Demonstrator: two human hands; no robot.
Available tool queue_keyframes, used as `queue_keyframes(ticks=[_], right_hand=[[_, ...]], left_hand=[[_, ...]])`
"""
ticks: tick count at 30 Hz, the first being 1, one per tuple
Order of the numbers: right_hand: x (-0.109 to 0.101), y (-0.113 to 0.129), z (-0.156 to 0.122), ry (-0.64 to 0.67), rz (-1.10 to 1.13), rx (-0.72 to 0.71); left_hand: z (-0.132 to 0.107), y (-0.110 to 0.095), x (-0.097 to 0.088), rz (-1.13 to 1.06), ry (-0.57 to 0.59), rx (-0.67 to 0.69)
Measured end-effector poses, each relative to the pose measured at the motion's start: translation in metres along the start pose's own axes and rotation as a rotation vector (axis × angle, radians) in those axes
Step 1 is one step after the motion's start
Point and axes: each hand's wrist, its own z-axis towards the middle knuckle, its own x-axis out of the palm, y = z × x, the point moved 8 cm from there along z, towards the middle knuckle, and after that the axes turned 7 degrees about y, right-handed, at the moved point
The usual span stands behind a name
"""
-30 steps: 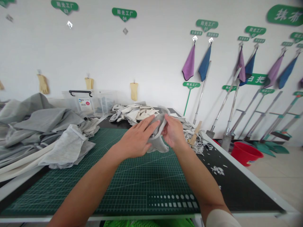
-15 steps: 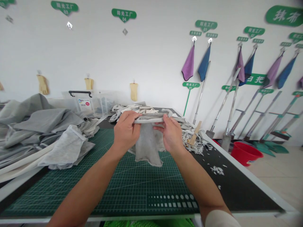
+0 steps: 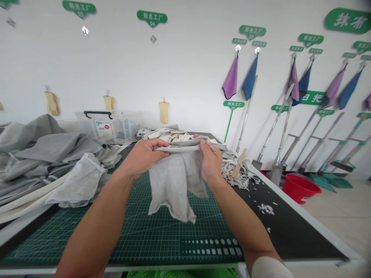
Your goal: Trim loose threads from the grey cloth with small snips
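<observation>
A light grey piece of fabric point(image 3: 171, 183) hangs from both hands above the green cutting mat point(image 3: 156, 239). It has a thick, band-like upper edge and a raw-looking, wavy lower edge. At the left end of that band, my left hand point(image 3: 146, 156) pinches it between thumb and fingers. My right hand point(image 3: 211, 158) grips the band's other end, thumb on top. The band is stretched between the two hands, with a darker grey layer showing behind it. Fabric hides part of the right hand's fingers.
Grey fabric point(image 3: 58, 148) is heaped at the left. A clear lidded box point(image 3: 116, 129) stands behind it. Pale scraps point(image 3: 171, 135) lie at the back. Shredded bits point(image 3: 239, 179) and a wooden-handled brush point(image 3: 240, 164) sit at the right. A red bucket point(image 3: 300, 189) stands on the floor.
My left hand has moved left along the band, widening the grip. The hanging fabric has swung nearer and spread out, its lower edge now lower over the mat.
</observation>
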Motion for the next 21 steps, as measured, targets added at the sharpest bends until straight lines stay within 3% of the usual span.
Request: queue_keyframes(ticks=[7, 14, 18, 21], right_hand=[[0.005, 0.003, -0.005, -0.024, -0.012, 0.071], [0.019, 0.012, -0.006, 0.19, -0.356, 0.082], [0.029, 0.002, -0.015, 0.363, -0.451, 0.177], [0.038, -0.004, -0.022, 0.502, -0.516, 0.228]], left_hand=[[-0.002, 0.0, -0.008, 0.096, -0.056, -0.022], [-0.002, -0.002, -0.033, -0.036, -0.331, 0.151], [-0.002, -0.004, -0.035, -0.207, -0.377, 0.23], [0.0, -0.003, -0.029, -0.38, -0.35, 0.23]])
